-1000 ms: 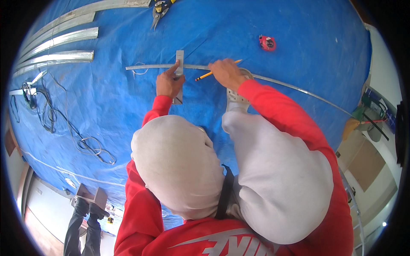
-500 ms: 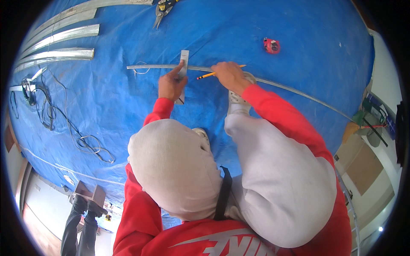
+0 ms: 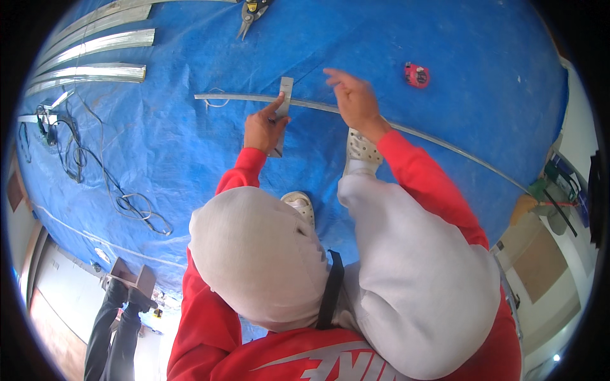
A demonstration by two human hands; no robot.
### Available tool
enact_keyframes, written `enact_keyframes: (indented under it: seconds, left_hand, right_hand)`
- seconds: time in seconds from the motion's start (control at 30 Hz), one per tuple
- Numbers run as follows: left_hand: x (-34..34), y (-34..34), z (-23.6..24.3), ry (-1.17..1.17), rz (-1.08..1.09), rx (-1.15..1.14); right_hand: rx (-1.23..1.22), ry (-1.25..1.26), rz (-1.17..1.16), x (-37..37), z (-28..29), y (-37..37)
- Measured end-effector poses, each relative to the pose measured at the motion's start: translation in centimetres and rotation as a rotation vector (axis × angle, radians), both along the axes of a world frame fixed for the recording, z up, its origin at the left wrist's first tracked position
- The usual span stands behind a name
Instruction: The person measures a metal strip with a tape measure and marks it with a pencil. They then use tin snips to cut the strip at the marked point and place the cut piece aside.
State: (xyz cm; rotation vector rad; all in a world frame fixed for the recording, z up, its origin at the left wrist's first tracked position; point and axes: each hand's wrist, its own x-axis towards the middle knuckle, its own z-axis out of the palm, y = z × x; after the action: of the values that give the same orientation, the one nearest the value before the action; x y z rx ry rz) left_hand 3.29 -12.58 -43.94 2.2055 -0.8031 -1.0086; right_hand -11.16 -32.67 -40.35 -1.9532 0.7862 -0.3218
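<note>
My left hand grips a short flat grey metal strip, one finger stretched along it. The strip lies crosswise over a long thin metal rail, near the rail's left end. My right hand is lifted over the rail, to the right of the strip. Its index finger points up and left, and motion smears the fingers. No pencil shows now; whether it is hidden in that hand I cannot tell. Just below the right hand is my right shoe, close to the rail.
A blue tarp covers the floor. Tin snips lie at the top, a red tape measure at upper right. Metal profiles and a tangled cable are on the left. Another person's dark-trousered legs stand at lower left.
My right hand has risen off the rail and turned, its finger now stretched up and left. The yellow pencil it held has gone from sight. My left hand stays on the strip.
</note>
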Motion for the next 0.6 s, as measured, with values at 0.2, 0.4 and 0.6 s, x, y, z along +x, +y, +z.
enact_keyframes:
  seconds: [0.2,0.4,0.6]
  left_hand:
    - [0.1,0.2,-0.2,0.019,-0.009,-0.015]
    - [-0.3,0.3,-0.4,0.018,0.032,-0.046]
    - [-0.3,0.2,-0.2,0.02,0.034,-0.017]
  right_hand:
    - [0.666,-0.087,-0.121,-0.6,-1.1,0.9]
    - [0.624,-0.187,-0.212,-0.3,-1.8,3.8]
    - [0.515,-0.048,-0.11,-0.4,-2.5,4.3]
